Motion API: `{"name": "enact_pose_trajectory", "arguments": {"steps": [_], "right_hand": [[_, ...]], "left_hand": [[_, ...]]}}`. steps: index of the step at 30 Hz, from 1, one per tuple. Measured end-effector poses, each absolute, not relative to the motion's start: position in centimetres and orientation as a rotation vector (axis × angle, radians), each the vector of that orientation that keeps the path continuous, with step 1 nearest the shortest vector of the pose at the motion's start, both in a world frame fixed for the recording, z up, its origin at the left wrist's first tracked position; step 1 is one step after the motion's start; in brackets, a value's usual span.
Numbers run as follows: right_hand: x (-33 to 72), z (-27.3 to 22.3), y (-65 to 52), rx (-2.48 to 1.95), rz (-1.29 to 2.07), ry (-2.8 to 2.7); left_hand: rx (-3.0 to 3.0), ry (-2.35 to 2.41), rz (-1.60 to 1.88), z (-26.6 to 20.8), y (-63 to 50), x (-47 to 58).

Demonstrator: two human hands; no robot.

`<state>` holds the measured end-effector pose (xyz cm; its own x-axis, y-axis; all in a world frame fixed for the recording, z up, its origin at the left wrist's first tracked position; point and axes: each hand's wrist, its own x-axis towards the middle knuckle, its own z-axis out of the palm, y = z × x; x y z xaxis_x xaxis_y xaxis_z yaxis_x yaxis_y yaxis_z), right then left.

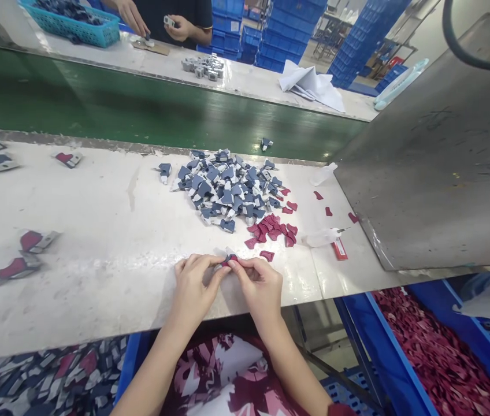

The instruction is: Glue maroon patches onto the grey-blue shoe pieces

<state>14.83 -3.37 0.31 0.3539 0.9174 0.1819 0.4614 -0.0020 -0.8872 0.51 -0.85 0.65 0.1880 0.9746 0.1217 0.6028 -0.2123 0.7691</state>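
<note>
Near the front edge of the white table, my left hand and my right hand meet, thumbs and fingers pinched on one small blue, white and dark red plastic part. The fingers cover much of it. Just beyond lies a heap of blue-and-grey plastic parts. To the right of that heap is a small pile of dark red inlay pieces, with one loose red piece close to my right hand.
A needle-tipped bottle and a second white bottle lie at right beside a metal box. Parts with red inlays lie left. Below are bins of red pieces and mixed parts. A co-worker's hands are across the green belt.
</note>
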Motion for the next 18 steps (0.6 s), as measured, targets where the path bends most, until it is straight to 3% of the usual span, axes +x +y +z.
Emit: {"name": "enact_pose_trajectory", "arguments": {"steps": [6,14,18], "right_hand": [[15.0,0.8,-3.5,-1.553,0.405,-1.457],[17.5,1.3,-3.1,-1.325,1.054,-1.361],[17.2,1.5,-3.6,-1.237,1.087,-1.303]], "left_hand": [[1.726,1.506,0.952,0.2,-0.8,0.7],[1.669,1.37,1.023,2.0,-1.3,0.4],[1.683,1.349,1.023,3.4,-2.0,0.7]]}}
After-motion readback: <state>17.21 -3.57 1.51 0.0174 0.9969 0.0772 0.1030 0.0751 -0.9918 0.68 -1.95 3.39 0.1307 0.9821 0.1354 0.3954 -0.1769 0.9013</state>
